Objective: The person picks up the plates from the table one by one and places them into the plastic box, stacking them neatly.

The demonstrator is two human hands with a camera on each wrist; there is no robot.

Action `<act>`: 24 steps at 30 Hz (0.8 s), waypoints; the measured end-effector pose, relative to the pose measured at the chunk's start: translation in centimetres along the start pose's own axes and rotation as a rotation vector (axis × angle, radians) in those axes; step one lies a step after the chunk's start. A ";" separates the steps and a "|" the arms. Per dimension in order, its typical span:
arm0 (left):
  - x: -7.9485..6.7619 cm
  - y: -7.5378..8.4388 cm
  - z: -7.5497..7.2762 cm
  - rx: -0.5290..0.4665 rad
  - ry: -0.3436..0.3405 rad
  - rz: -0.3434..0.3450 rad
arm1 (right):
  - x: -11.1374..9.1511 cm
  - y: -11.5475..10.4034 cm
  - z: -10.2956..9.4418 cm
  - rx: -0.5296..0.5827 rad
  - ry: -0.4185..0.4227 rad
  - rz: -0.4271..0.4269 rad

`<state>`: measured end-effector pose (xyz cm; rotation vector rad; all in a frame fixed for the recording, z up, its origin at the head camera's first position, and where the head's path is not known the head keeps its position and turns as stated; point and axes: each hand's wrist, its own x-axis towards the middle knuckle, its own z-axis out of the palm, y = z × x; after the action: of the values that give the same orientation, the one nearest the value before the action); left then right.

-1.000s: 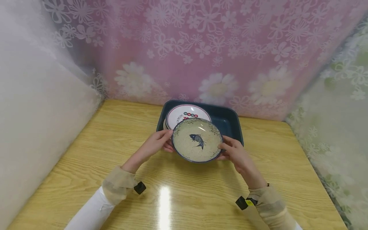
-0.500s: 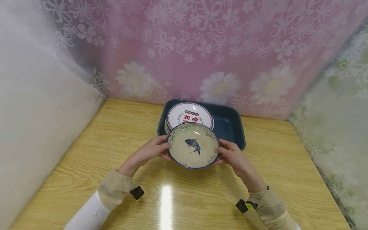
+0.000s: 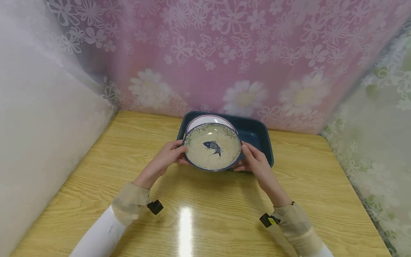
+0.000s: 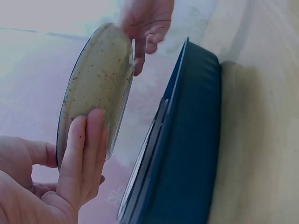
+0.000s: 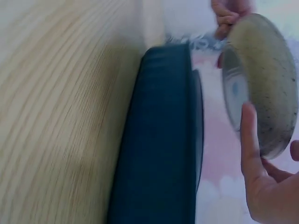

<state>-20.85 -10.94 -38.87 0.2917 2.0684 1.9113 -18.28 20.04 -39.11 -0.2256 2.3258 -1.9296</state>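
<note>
A shallow bowl-like plate (image 3: 212,157), cream with a blue rim and a blue fish in its middle, is held up between both hands. My left hand (image 3: 168,154) grips its left edge, thumb at the rim and fingers under the speckled underside, as the left wrist view shows. At the right edge my right hand (image 3: 257,162) holds it the same way, with fingers spread beneath. Under it in the head view, a white plate (image 3: 200,120) with a red line round its edge lies in the dark blue tray (image 3: 269,142), mostly covered. Both wrist views show a gap between the fish plate and the tray.
The tray stands on a wooden table (image 3: 135,132) against a pink flowered curtain (image 3: 205,71). Its right half shows a bare floor. A pale cloth wall (image 3: 48,107) closes off the left side, and a flowered one (image 3: 379,117) the right.
Both hands first brought the fish plate toward me and slightly left, baring more of the white plate. Since then they have moved it back over the tray, covering most of the white plate.
</note>
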 end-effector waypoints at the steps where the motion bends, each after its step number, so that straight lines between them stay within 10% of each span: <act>1: 0.3 0.2 0.0 -0.004 0.009 0.002 | 0.2 0.2 -0.1 -0.015 0.024 -0.021; 24: 7.9 1.5 0.1 0.119 0.182 -0.080 | 0.9 4.3 -2.3 -0.578 -0.022 -0.159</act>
<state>-28.25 -7.90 -38.10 0.0616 2.2791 1.8318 -19.80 22.91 -42.94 -0.4857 2.8652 -1.2414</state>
